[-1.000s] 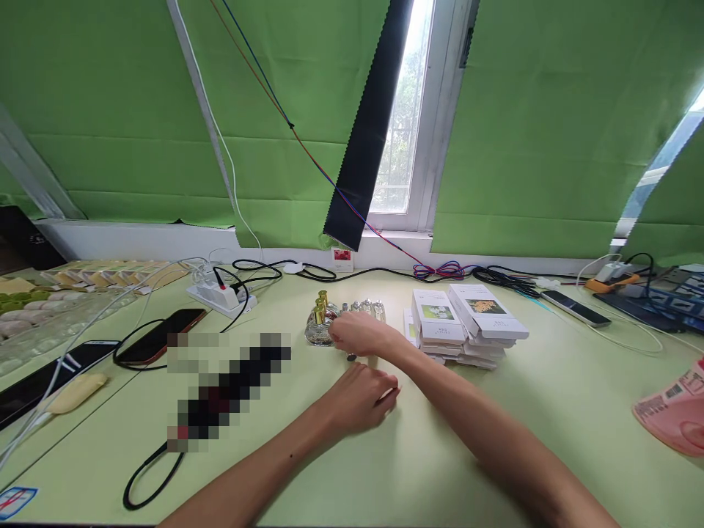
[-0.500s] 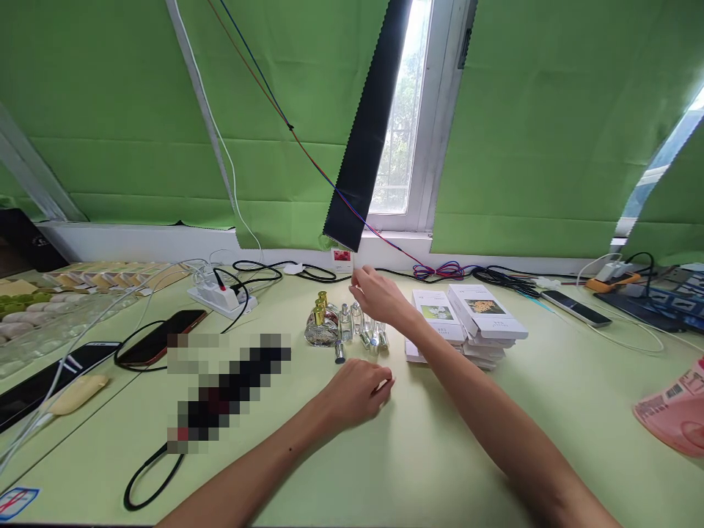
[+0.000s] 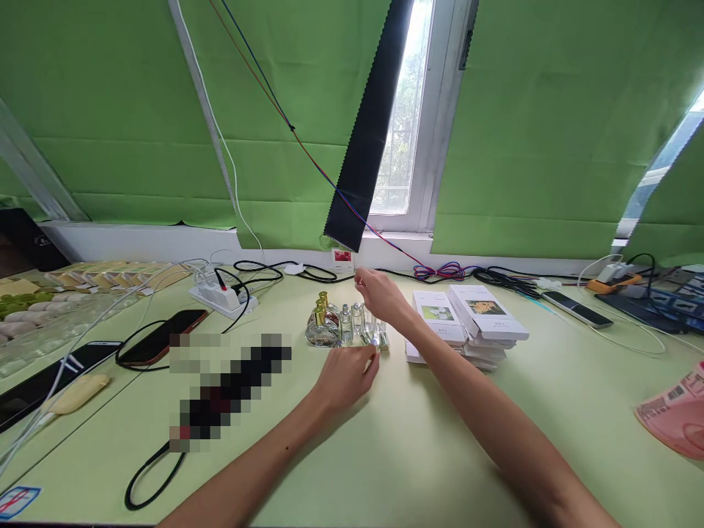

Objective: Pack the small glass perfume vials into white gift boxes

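Note:
My left hand (image 3: 346,378) is at the front of a group of small glass bottles, thumb and forefinger drawn together beside a lying glass vial (image 3: 383,341). Whether the fingertips grip anything is hidden. Farther back, my right hand (image 3: 385,297) arches over the group with its fingers curled together; anything in them is out of sight. Beneath it are upright clear spray vials (image 3: 345,325) with silvery tops. To their left stand rounded perfume bottles (image 3: 322,334) with gold caps.
Stacked white boxes (image 3: 489,312) with flower pictures stand right of my right hand. A power strip (image 3: 223,299), cables and phones (image 3: 165,337) lie left. Another handset (image 3: 576,309) and a pink pouch (image 3: 676,414) are right. A blurred dark object (image 3: 236,389) lies left of my forearm.
My left hand has moved away from me toward the bottles, its fingertips now beside them, covering the silvery cap in front. My right hand has shifted slightly right.

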`<state>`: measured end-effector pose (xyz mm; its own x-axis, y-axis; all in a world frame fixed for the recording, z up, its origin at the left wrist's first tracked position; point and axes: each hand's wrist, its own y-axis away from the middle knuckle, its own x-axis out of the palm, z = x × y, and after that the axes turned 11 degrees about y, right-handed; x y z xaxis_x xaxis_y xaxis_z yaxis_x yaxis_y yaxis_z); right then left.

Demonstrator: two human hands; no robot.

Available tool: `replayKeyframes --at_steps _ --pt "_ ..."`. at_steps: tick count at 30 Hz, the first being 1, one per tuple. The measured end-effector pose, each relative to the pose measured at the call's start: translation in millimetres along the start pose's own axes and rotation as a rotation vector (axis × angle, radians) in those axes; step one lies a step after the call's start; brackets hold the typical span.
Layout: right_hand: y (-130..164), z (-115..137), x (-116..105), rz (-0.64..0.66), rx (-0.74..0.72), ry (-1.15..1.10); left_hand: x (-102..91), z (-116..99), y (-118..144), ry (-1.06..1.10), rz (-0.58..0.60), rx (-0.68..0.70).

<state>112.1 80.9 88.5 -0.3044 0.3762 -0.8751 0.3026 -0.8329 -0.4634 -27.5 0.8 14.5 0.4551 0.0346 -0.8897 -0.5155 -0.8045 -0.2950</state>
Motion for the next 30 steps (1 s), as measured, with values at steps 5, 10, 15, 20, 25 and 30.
replayKeyframes --at_steps 5,10,15,20,25,30 --pt "-1.0 -3.8 8.9 -0.003 -0.015 -0.022 -9.5 3.6 -5.0 -0.156 -0.043 -0.264" --pt "-1.7 -7.8 18.1 0.049 -0.027 -0.056 -13.8 1.6 -6.0 -0.184 0.028 -0.375" --pt "-3.6 -13.6 26.9 0.093 -0.065 -0.042 -11.0 1.3 -4.8 -0.155 0.036 -0.364" --pt "-4.8 -16.0 30.1 0.105 -0.092 -0.034 -7.9 3.7 -4.1 -0.151 0.04 -0.338" --pt "-4.3 -15.4 28.7 0.104 -0.1 -0.021 -6.2 4.1 -4.1 -0.15 0.035 -0.313" --pt "-4.7 -15.1 28.3 0.129 -0.095 0.016 -6.1 3.7 -3.4 -0.154 0.054 -0.319"
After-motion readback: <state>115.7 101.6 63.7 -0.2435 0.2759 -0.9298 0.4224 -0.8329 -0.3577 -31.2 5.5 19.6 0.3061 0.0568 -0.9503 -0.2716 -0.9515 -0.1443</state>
